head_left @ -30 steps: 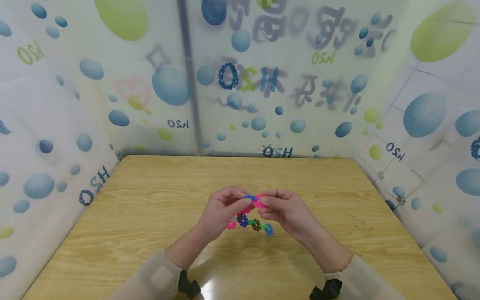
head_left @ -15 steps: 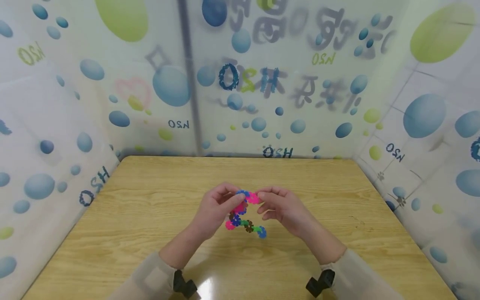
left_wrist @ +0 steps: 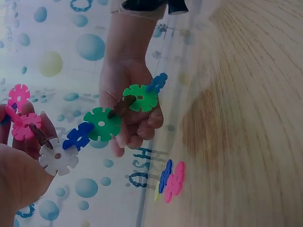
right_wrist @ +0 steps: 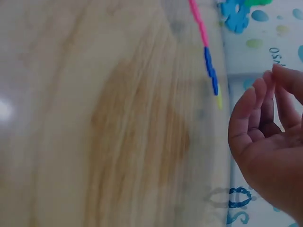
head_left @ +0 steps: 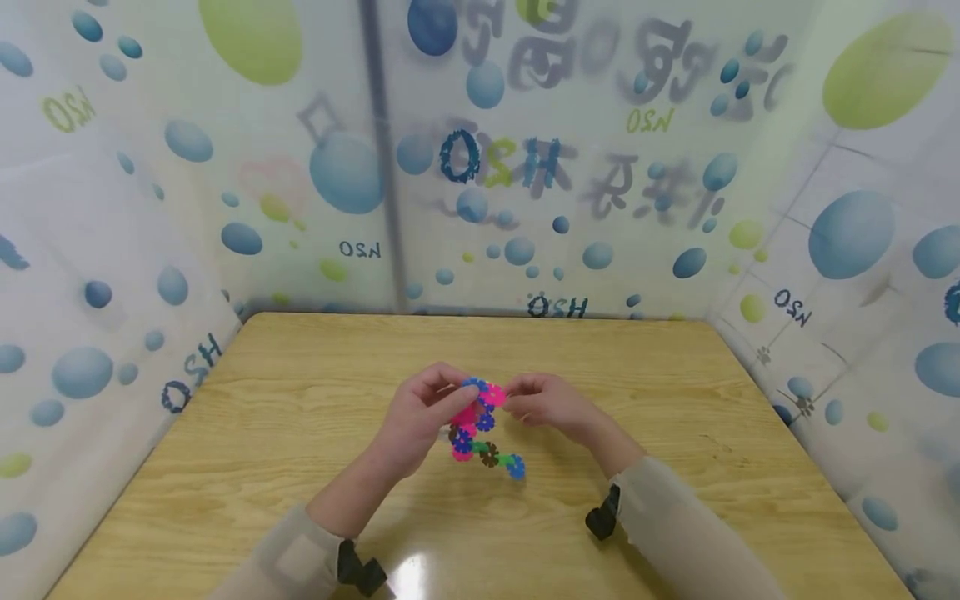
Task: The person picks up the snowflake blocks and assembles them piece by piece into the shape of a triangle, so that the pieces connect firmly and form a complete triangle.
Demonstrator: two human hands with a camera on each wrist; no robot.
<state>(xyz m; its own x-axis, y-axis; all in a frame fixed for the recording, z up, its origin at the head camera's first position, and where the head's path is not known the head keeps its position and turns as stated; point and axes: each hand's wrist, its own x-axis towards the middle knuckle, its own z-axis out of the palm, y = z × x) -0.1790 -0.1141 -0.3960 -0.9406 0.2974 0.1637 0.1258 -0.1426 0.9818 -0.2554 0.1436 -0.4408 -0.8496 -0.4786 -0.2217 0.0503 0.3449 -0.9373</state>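
My left hand (head_left: 423, 408) pinches a chain of notched plastic snowflake discs (head_left: 489, 454) above the table. At the chain's upper end, a pink disc (head_left: 492, 394) sits beside a blue one (head_left: 474, 387). In the left wrist view, a white disc (left_wrist: 57, 156), green discs (left_wrist: 102, 124) and a blue end disc (left_wrist: 158, 82) run across in front of my right hand (left_wrist: 128, 104). My right hand (head_left: 551, 404) is close to the pink disc, fingers bent. In the right wrist view the fingertips meet the thumb, with nothing visible between them.
A wooden table (head_left: 262, 433) reaches back to a printed curtain (head_left: 570, 225). Pink and blue discs (left_wrist: 173, 182), with a yellow edge, appear low beside the table in the left wrist view. I cannot tell whether they join the chain.
My right hand has let go of the pink disc and turned, moving left. My left hand has carried the chain slightly left.
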